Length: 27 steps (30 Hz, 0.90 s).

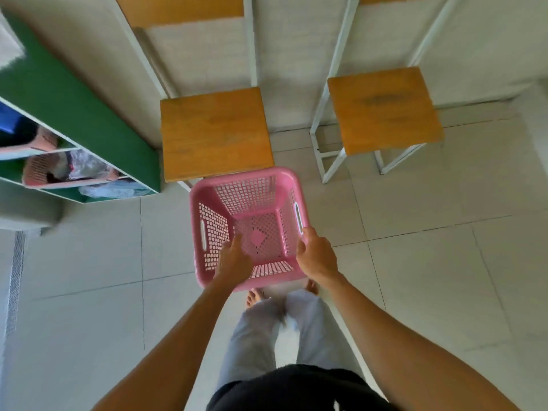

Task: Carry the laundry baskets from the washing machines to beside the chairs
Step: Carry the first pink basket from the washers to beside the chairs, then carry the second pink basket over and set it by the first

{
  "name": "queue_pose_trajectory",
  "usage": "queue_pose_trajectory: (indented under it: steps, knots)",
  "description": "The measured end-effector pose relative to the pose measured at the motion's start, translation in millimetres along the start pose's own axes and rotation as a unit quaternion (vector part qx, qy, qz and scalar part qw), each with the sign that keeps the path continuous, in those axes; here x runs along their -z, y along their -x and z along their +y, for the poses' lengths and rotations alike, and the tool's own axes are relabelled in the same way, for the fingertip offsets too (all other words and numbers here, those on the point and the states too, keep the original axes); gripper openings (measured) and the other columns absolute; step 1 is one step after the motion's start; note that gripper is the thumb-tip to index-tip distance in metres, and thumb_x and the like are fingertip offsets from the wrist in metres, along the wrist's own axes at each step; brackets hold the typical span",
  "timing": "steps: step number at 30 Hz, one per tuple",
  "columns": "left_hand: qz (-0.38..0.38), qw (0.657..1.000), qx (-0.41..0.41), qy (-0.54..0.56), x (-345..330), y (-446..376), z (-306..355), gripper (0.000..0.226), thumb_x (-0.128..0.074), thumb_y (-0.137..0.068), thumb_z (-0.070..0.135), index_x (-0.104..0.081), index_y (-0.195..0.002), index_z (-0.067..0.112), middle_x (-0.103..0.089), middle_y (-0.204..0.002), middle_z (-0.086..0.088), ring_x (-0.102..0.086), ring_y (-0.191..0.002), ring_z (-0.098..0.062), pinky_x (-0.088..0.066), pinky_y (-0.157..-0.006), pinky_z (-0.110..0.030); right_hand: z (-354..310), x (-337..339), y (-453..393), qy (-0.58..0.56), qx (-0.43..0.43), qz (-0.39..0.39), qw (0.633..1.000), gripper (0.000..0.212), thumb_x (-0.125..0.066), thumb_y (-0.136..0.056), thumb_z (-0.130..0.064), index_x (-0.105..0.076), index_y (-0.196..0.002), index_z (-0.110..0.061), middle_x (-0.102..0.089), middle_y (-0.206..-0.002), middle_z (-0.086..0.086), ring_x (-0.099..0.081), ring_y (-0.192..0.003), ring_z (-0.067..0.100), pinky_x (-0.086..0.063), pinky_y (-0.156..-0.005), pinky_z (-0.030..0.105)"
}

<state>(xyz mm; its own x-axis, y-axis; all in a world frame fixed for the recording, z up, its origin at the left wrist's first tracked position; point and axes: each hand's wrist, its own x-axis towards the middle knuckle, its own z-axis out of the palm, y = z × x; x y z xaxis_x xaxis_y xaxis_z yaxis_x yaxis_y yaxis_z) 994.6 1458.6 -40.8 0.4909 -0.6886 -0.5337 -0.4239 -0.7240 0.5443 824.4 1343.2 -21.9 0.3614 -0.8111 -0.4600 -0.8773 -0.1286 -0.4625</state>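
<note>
Pink perforated plastic basket [249, 223], empty, hung just before the wooden-seated, white-framed chair [215, 133], right hand [315, 256] clamping its rim, left hand [234, 259] seemingly loose inside, so it risked tipping.

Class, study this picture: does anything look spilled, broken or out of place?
Nothing stands out. The empty pink basket sits level in both hands, left hand and right hand, near the chairs; the floor looks clean.

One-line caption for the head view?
Both hands, left hand and right hand, hold an empty pink basket in front of two wooden chairs.
</note>
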Motion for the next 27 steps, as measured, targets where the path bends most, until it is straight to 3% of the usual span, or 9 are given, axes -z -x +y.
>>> queue_pose_trajectory:
  steps: [3,5,7,9,12,14,21,27]
  knots:
    - [-0.041,0.998,-0.045,-0.017,-19.5,1.2,13.3,0.055,-0.055,-0.082,0.012,-0.042,-0.135,0.021,-0.065,-0.123,-0.008,-0.067,-0.099,-0.026,-0.063,-0.073,-0.039,8.4,18.6,27.2,-0.013,-0.016,0.002,1.0,0.035,-0.047,-0.102,-0.024,-0.051,-0.135,-0.012,-0.069,-0.107,0.013,-0.07,-0.09,0.027,-0.061,-0.072,0.037]
    - [-0.06,0.994,-0.077,-0.044,-14.3,27.1,60.1,0.062,-0.054,-0.079,0.017,-0.042,-0.14,0.012,-0.06,-0.132,-0.012,-0.061,-0.115,-0.034,-0.058,-0.088,-0.047,19.2,30.2,39.5,-0.012,-0.024,0.002,1.0,0.034,-0.045,-0.103,-0.024,-0.049,-0.133,-0.01,-0.068,-0.102,0.011,-0.069,-0.085,0.026,-0.06,-0.066,0.035]
    - [-0.085,0.987,-0.114,-0.08,-25.7,41.8,93.5,0.066,-0.06,-0.084,0.014,-0.04,-0.147,0.005,-0.056,-0.14,-0.01,-0.055,-0.125,-0.029,-0.048,-0.102,-0.04,30.6,45.6,46.8,-0.027,-0.039,0.017,0.999,0.033,-0.044,-0.102,-0.023,-0.048,-0.132,-0.01,-0.067,-0.104,0.013,-0.065,-0.086,0.027,-0.054,-0.063,0.033]
    - [-0.098,0.978,-0.137,-0.124,-39.9,49.3,124.6,0.062,-0.056,-0.091,0.008,-0.037,-0.151,0.006,-0.054,-0.144,-0.012,-0.053,-0.13,-0.028,-0.044,-0.1,-0.03,45.6,63.9,51.7,-0.044,-0.055,0.037,0.997,0.032,-0.043,-0.101,-0.024,-0.049,-0.129,-0.011,-0.066,-0.105,0.013,-0.064,-0.094,0.03,-0.055,-0.071,0.037]
    - [-0.12,0.966,-0.15,-0.174,-62.8,52.1,173.1,0.056,-0.05,-0.097,0.007,-0.036,-0.151,0.0,-0.048,-0.149,-0.019,-0.044,-0.14,-0.033,-0.039,-0.113,-0.038,77.2,93.9,60.2,-0.064,-0.085,0.075,0.991,0.035,-0.044,-0.099,-0.024,-0.05,-0.13,-0.011,-0.064,-0.113,0.013,-0.058,-0.111,0.032,-0.054,-0.082,0.041]
    - [-0.135,0.953,-0.165,-0.213,-81.0,57.4,211.8,0.05,-0.046,-0.099,0.01,-0.039,-0.147,-0.002,-0.051,-0.146,-0.021,-0.048,-0.136,-0.034,-0.041,-0.112,-0.041,107.9,116.1,67.5,-0.077,-0.108,0.101,0.986,0.036,-0.044,-0.098,-0.022,-0.05,-0.132,-0.009,-0.061,-0.121,0.012,-0.055,-0.118,0.033,-0.052,-0.086,0.043]
    - [-0.16,0.875,-0.262,-0.373,-180.7,76.8,340.6,0.046,-0.039,-0.1,0.026,-0.046,-0.14,0.007,-0.051,-0.144,-0.014,-0.048,-0.132,-0.032,-0.037,-0.109,-0.046,242.2,199.3,96.8,-0.071,-0.162,0.14,0.974,0.05,-0.042,-0.103,-0.027,-0.034,-0.149,-0.011,-0.048,-0.146,0.008,-0.047,-0.13,0.031,-0.048,-0.096,0.044]
    - [-0.184,0.812,-0.363,-0.418,-264.3,99.5,461.2,0.051,-0.04,-0.103,0.029,-0.038,-0.151,0.01,-0.044,-0.15,-0.014,-0.041,-0.139,-0.031,-0.036,-0.112,-0.043,355.4,286.9,125.1,-0.067,-0.227,0.193,0.952,0.048,-0.04,-0.104,-0.027,-0.033,-0.148,-0.011,-0.046,-0.145,0.008,-0.047,-0.127,0.03,-0.046,-0.095,0.044]
